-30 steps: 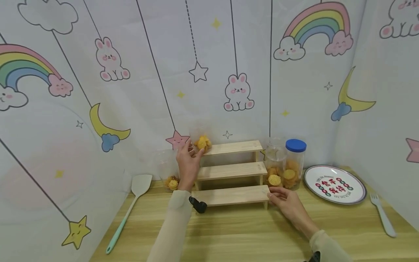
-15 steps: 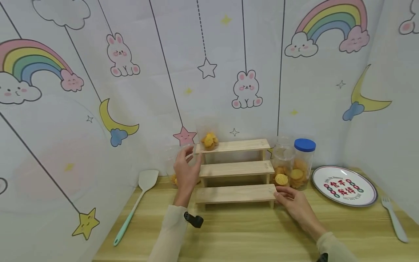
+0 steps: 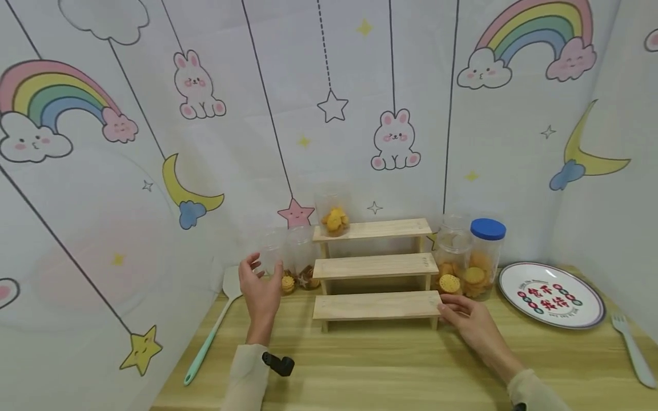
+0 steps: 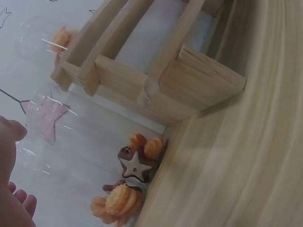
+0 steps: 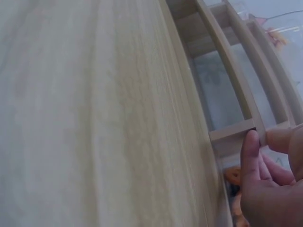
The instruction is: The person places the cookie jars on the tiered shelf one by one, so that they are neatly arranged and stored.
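A three-tier wooden display rack (image 3: pixel 375 306) stands against the wall. My right hand (image 3: pixel 475 328) pinches the right end of its lowest board; in the right wrist view the thumb (image 5: pixel 251 153) and a finger meet at that board's corner. My left hand (image 3: pixel 262 294) is raised left of the rack, fingers and thumb spread apart with nothing gripped. Right behind it are two clear jars, one with round yellow cookies (image 3: pixel 288 283) and one with star-shaped brown cookies (image 4: pixel 136 166). A clear jar of yellow cookies (image 3: pixel 335 220) sits on the top tier's left end.
Right of the rack stand clear cookie jars, one uncapped (image 3: pixel 451 257) and one with a blue lid (image 3: pixel 488 229). Further right are a white printed plate (image 3: pixel 552 295) and a pale fork (image 3: pixel 634 354). A spatula with a mint handle (image 3: pixel 205 345) lies at the left.
My left hand has left the jar on the top tier and moved down and left to the two jars beside the rack. My right hand keeps its pinch on the lowest board.
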Motion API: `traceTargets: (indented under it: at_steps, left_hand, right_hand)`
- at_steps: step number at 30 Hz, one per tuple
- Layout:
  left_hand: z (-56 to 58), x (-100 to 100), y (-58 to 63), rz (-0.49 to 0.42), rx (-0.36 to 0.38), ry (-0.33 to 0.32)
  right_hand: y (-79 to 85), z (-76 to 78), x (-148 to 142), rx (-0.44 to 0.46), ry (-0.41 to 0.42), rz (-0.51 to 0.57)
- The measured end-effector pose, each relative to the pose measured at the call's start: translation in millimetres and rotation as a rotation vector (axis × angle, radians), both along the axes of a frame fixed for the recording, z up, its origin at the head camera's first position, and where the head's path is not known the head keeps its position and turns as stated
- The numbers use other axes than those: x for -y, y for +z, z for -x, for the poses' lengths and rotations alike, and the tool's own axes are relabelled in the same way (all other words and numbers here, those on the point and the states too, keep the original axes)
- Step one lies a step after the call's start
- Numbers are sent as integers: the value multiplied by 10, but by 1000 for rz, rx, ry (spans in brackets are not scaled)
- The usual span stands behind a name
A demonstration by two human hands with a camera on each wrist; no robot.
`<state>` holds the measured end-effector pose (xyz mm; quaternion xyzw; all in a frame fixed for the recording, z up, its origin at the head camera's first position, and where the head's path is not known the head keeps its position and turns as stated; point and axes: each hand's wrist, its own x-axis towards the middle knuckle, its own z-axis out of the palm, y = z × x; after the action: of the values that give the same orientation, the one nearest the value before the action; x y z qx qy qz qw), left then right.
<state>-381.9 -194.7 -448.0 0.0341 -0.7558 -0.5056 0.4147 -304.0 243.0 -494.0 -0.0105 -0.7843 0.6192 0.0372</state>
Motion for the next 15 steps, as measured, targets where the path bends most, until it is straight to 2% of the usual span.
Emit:
traceTargets:
  at_steps: [3,8,11,15]
  left_hand:
    - [25,29,-101,8,109,-25]
    - [66,65,-283,57,250,-114]
    - [111,83,-371,66,281,-153]
    - [169,111,-433,58,278,-109]
  right_hand:
    - [-1,4,3,8,6,2]
    - [6,-1,-1,22,10,32]
    - [4,-3,-10,25,12,34]
    - [-12,5,-20,25,18,21]
